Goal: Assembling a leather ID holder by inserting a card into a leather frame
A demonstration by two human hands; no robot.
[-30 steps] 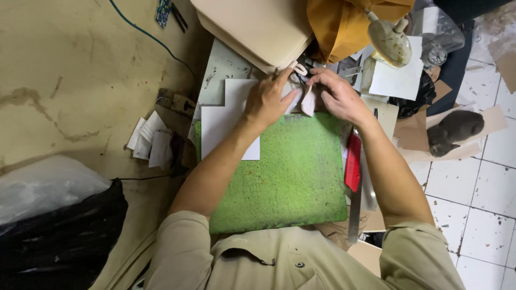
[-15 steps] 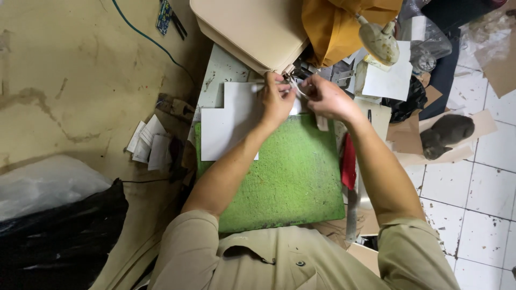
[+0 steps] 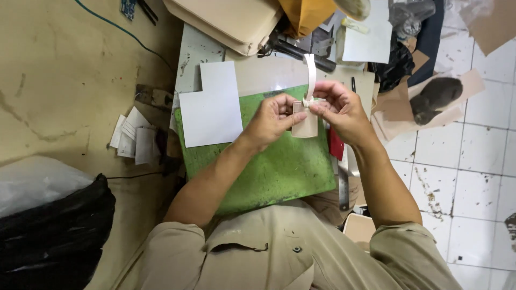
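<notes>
Far left: black plastic bag (image 3: 51, 236) slumped on the floor, with a small stack of white paper scraps (image 3: 131, 138) lying beside the low work surface (image 3: 199, 51). On that surface, a green cutting mat (image 3: 279, 172), probably there to give a firm, flat base for cutting and folding. Resting partly over the mat's upper left corner, a white card (image 3: 212, 104) with a notched corner, pushed aside yet within reach.

Above the mat, left hand (image 3: 271, 119) with fingers closed, pinching the left edge of a small beige leather piece (image 3: 306, 122) and holding it upright and steady. Rising from the top of that piece, a narrow pale strip (image 3: 310, 75), apparently knotted or looped where the two meet. Right hand (image 3: 339, 110) with fingers closed too, gripping piece and strip at that join, seemingly so the loop stays tight; both raised clear of the mat, close in front of the eyes.

Further right: red flat item (image 3: 336, 145) at the mat's edge, metal ruler (image 3: 344, 185) beside it, then a dark shoe (image 3: 435, 96) on brown paper over the tiled floor (image 3: 473, 177).
</notes>
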